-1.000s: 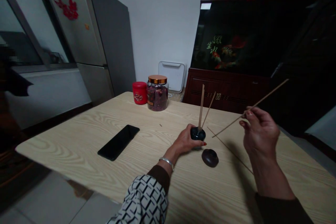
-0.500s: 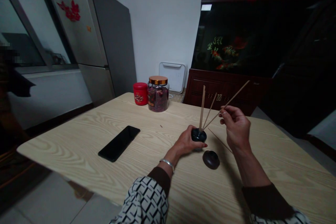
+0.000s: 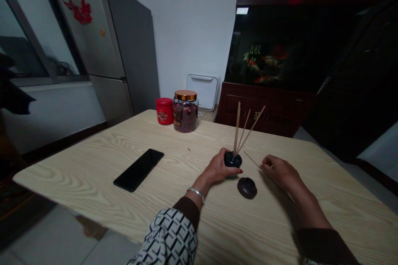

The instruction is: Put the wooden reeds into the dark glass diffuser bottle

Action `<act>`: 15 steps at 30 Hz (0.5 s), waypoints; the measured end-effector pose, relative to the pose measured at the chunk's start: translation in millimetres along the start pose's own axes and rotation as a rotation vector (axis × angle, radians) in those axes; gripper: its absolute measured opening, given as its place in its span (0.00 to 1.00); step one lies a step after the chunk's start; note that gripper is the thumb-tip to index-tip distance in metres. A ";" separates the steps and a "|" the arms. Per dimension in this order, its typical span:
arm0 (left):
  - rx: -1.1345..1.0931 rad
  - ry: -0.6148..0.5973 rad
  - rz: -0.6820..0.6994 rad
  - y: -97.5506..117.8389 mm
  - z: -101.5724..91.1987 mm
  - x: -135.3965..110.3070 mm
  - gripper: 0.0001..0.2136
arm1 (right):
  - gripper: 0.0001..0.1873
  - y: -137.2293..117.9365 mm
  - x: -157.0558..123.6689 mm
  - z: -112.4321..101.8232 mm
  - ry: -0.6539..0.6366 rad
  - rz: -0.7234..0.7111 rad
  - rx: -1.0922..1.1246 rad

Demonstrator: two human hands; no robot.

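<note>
My left hand [image 3: 220,165] wraps around a small dark glossy bottle [image 3: 232,160] on the table, steadying it upright. Several thin reed sticks [image 3: 244,130] rise from the bottle's mouth and fan out. Just in front of it lies a round dark brown lid [image 3: 247,188]. To the right, my right hand [image 3: 281,174] is low over the tabletop, fingers pinched on a loose reed stick [image 3: 251,159]. Part of that stick is hidden beneath the hand, and its other end shows near the wrist.
A black phone [image 3: 138,170] lies on the left of the wooden table [image 3: 93,165]. At the back edge stand a red canister [image 3: 164,112] and a copper-lidded jar [image 3: 185,112] of dried petals. Beyond are a fridge [image 3: 133,49] and a dark fish tank [image 3: 280,41].
My right hand has let go of a reed stick, now leaning in the bottle with the others, and has come down to the stick on the table. The left hand still holds the bottle.
</note>
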State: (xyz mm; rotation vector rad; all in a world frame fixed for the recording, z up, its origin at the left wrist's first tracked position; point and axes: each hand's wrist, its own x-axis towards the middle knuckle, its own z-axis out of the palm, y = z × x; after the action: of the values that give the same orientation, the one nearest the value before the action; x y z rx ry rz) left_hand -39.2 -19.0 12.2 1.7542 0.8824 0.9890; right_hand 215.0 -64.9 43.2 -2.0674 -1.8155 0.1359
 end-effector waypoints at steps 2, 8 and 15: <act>-0.013 0.000 0.003 -0.2 0.2 -0.1 0.32 | 0.07 18.9 -4.8 3.6 -0.106 0.061 -0.102; -0.048 0.008 0.011 -2.4 1.4 0.4 0.32 | 0.08 34.9 -6.1 14.8 -0.193 0.086 -0.049; -0.059 -0.002 0.011 -0.8 1.3 0.1 0.32 | 0.08 26.5 -6.0 11.6 -0.040 0.099 -0.029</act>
State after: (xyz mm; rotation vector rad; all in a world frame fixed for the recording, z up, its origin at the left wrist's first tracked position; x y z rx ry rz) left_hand -38.1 -19.1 11.2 1.7115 0.8347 1.0105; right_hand 235.1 -70.6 22.3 -2.1903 -1.7482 0.1801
